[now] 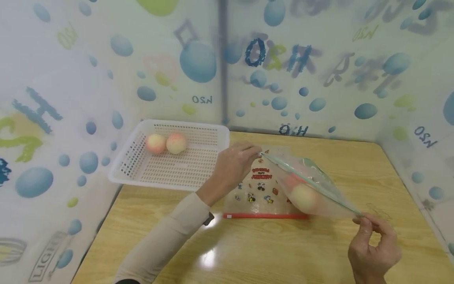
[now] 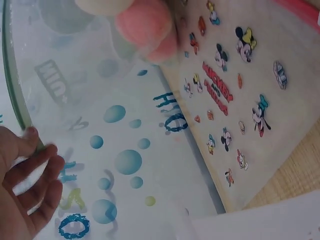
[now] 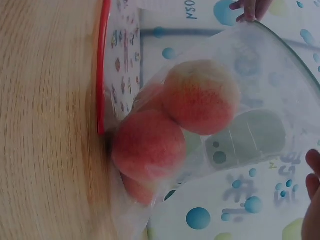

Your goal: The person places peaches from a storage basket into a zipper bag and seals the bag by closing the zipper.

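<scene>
Held up by its green zip edge (image 1: pixel 312 182) is a clear zip bag (image 1: pixel 328 183) with several peaches inside. My left hand (image 1: pixel 232 163) pinches the far left end of that edge, as the left wrist view also shows at the fingertips (image 2: pixel 31 137). At the near right end, my right hand (image 1: pixel 374 244) pinches the other corner between thumb and fingers. Pink and pale peaches (image 3: pixel 200 97) bulge at the bag's bottom in the right wrist view. Beside them lies a flat zip bag (image 1: pixel 260 197) printed with cartoon figures, its red zip edge towards me.
To the left stands a white plastic basket (image 1: pixel 184 173) holding two peaches (image 1: pixel 166 143). The wooden table (image 1: pixel 255 252) meets printed wall sheets (image 1: pixel 319 79) at the back and sides.
</scene>
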Demonstrator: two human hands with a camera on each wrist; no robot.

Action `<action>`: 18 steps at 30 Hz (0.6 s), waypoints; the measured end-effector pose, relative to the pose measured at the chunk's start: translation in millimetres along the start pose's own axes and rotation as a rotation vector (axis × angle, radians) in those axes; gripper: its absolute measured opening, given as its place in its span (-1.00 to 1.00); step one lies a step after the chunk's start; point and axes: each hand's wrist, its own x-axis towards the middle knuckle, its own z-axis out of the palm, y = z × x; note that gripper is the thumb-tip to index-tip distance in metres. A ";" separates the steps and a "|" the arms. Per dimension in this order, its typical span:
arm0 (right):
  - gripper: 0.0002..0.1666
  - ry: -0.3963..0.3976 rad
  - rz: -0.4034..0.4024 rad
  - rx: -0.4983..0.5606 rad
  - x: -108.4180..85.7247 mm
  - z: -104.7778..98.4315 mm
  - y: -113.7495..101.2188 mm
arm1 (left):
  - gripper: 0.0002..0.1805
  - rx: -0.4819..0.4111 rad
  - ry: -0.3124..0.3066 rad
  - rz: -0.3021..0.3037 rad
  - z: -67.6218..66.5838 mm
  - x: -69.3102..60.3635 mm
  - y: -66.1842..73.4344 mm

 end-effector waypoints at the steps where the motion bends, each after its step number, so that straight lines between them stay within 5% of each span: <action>1: -0.77 -0.009 0.035 -0.026 0.9 -2.0 0.7 | -0.81 -0.010 0.000 0.015 -0.7 -1.4 1.3; 6: -0.82 -0.029 0.224 -0.008 2.1 -11.0 10.0 | -0.81 -0.066 -0.005 0.095 -3.3 -8.0 10.7; 10: -0.81 -0.039 0.259 -0.015 -0.7 -8.7 10.7 | -0.84 -0.060 -0.006 0.155 -3.3 -10.4 19.3; 13: -0.77 -0.038 0.135 -0.030 -7.8 3.4 -0.5 | -0.85 0.031 -0.025 0.229 -2.9 -12.7 25.8; 18: -0.65 -0.075 -0.206 0.010 -21.1 30.7 -32.7 | -0.81 0.140 -0.059 0.298 -1.1 -16.7 36.0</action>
